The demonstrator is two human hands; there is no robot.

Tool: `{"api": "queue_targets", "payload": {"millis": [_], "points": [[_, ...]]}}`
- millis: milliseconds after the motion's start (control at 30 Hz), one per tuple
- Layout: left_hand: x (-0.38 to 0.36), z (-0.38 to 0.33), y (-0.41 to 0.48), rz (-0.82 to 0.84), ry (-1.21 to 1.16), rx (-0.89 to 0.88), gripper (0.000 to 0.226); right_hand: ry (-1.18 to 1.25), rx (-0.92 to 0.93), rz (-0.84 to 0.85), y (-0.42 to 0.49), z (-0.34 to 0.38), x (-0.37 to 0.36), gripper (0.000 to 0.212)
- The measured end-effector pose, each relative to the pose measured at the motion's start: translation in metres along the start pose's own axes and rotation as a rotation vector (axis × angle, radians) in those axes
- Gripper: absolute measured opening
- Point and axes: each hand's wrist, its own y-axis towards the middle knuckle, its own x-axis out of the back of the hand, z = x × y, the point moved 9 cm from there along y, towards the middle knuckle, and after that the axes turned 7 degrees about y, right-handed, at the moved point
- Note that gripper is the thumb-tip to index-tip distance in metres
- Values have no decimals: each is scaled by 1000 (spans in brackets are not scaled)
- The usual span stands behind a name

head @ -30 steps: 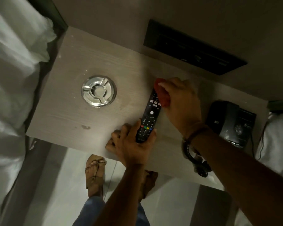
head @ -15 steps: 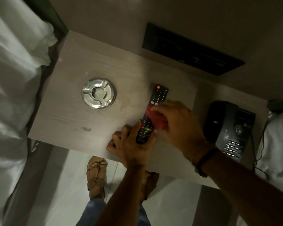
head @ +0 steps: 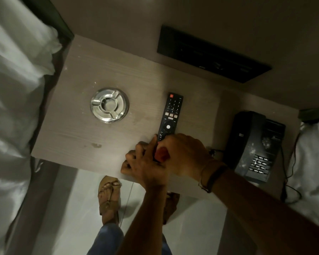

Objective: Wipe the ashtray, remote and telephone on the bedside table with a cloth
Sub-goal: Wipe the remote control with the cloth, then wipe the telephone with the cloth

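A black remote (head: 170, 115) lies lengthwise on the pale wooden bedside table (head: 77, 137). My left hand (head: 145, 162) grips the remote's near end at the table's front edge. My right hand (head: 184, 155) presses a small red cloth (head: 161, 153) onto that same near end, beside my left fingers. A round metal ashtray (head: 109, 105) sits to the left of the remote, untouched. A dusty black telephone (head: 256, 146) stands at the right end of the table.
White bedding (head: 17, 89) borders the table on the left and more white bedding (head: 313, 159) on the right. A dark wall panel (head: 212, 54) is mounted behind the table. The phone's cable (head: 287, 183) hangs at the right. My sandalled feet (head: 109, 196) stand on the floor below.
My right hand has drawn the red cloth down the remote from its far end to its near end. The left hand has kept its hold on the remote.
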Motion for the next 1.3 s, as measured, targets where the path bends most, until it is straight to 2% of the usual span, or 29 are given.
{"api": "queue_targets", "payload": {"millis": [100, 200, 300, 333, 400, 500, 567, 633, 700, 767, 900, 1000, 1100, 1200, 1300], "points": [[1, -2, -3, 36, -2, 2, 43, 150, -22, 128, -2, -6, 1, 12], [5, -7, -3, 65, -23, 1, 55, 438, -29, 38, -27, -18, 13, 22], [8, -7, -4, 71, 37, -17, 71, 846, -108, -51, -75, -34, 5, 36], [10, -7, -5, 69, 36, -23, 79, 998, -136, -102, -95, -41, 3, 39], [18, -2, -8, 60, 23, -14, 94, 1300, -221, -272, -136, -60, -1, 32], [42, -3, -15, 13, -34, -25, 101, 1548, -438, -548, -202, -98, -10, 30], [55, -24, -33, 31, -83, -158, 99, 1619, -535, -671, -239, -121, -14, 30], [52, -63, -66, 177, -152, -346, 102, 1647, -593, -794, -268, -144, -11, 32], [37, -102, -106, 327, -188, -494, 108, 1652, -606, -896, -287, -170, -4, 43], [18, -130, -133, 397, -203, -544, 118, 1661, -579, -953, -292, -195, 8, 53], [-29, -161, -144, 471, -179, -451, 136, 1575, -418, -920, -275, -232, 36, 54], [-45, -171, -150, 312, -110, -400, 135, 1394, -285, -891, -250, -249, 59, 43], [-42, -170, -150, 172, -130, -345, 132, 1041, -134, -954, -222, -238, 95, 32], [-50, -172, -149, 81, -121, -280, 125, 647, -43, -998, -191, -227, 124, 38], [-55, -173, -150, 6, -99, -256, 119, 242, -50, -933, -161, -212, 131, 46]]}}
